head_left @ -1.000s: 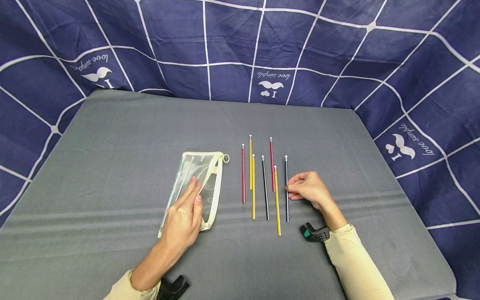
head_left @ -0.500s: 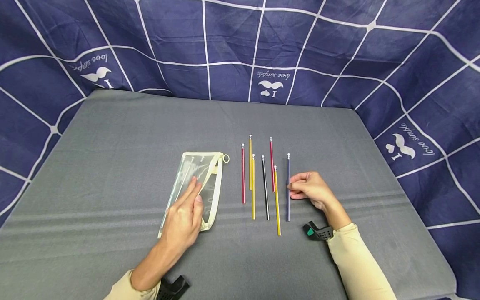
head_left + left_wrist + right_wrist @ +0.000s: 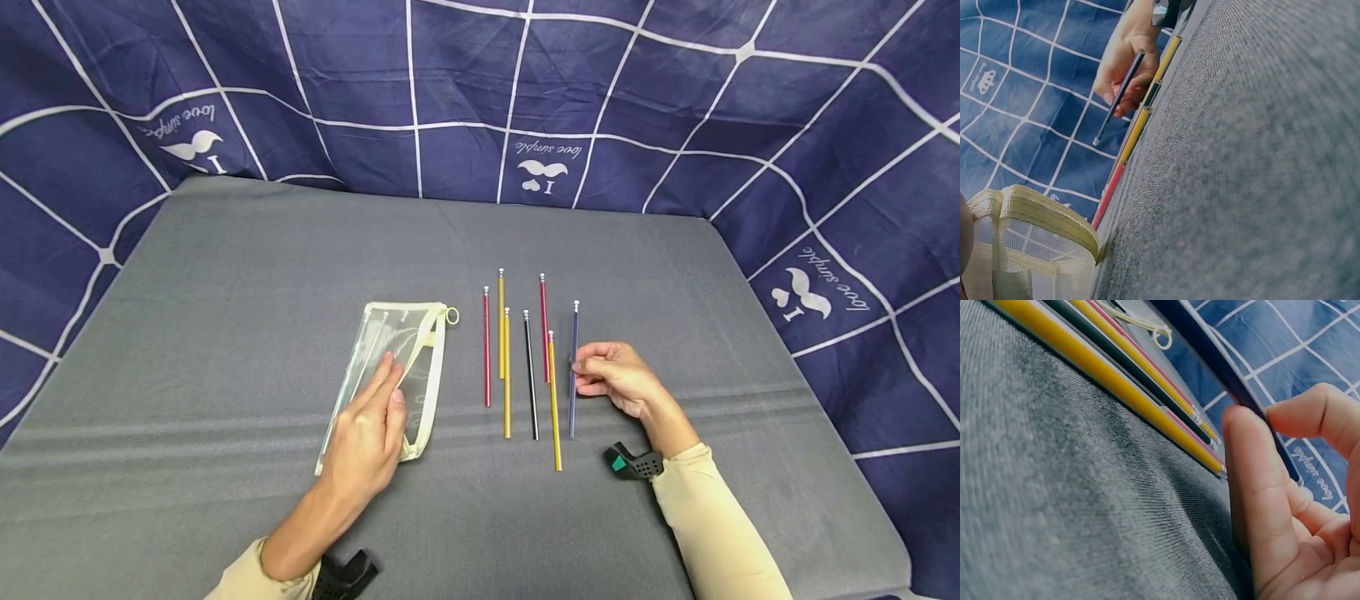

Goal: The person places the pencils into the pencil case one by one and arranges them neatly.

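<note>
My right hand (image 3: 621, 379) pinches a dark blue pencil (image 3: 574, 333) between thumb and forefinger, its eraser end pointing away from me. In the left wrist view this pencil (image 3: 1110, 115) is raised off the table and tilted. My left hand (image 3: 363, 433) rests with straight fingers on a clear zip pouch (image 3: 437, 367) with cream edging; the pouch's mouth gapes on its right side. Between the hands lie several loose pencils, among them a red pencil (image 3: 487, 350), a black pencil (image 3: 531, 375) and a yellow pencil (image 3: 555, 408).
The grey cloth-covered table (image 3: 262, 250) spreads under everything. A blue curtain (image 3: 465, 83) with white grid lines hangs behind it and at both sides. The pouch's zip ring (image 3: 452, 316) points toward the pencils. Black wrist mounts (image 3: 633, 462) sit at both cuffs.
The right hand has lifted the blue pencil off the table, shifting it slightly right and then back left, with its eraser end now farther away. The left hand and pouch stay put.
</note>
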The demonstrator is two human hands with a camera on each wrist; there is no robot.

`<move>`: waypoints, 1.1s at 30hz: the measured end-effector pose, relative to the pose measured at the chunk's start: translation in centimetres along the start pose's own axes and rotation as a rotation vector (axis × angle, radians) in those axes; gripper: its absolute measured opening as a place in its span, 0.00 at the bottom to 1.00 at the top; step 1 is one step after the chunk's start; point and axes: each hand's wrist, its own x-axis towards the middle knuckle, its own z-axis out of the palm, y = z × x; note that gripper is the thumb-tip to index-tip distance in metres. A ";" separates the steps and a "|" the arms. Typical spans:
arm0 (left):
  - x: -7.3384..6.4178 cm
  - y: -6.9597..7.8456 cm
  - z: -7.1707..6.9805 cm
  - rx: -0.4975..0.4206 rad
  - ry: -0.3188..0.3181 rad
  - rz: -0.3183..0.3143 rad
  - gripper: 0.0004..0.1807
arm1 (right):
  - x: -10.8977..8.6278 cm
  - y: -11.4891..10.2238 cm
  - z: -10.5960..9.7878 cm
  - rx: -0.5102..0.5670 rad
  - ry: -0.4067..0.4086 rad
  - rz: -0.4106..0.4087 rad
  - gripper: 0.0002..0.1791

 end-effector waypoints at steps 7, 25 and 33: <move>0.0 0.0 0.0 0.000 -0.001 -0.001 0.19 | 0.5 0.0 0.4 0.012 -0.010 -0.009 0.13; 0.0 -0.1 0.0 0.001 0.005 -0.001 0.18 | 2.4 -0.9 3.4 -0.004 -0.046 -0.011 0.10; 0.0 0.0 -0.1 0.002 -0.002 -0.003 0.19 | 3.1 -1.1 4.7 0.012 -0.066 -0.015 0.10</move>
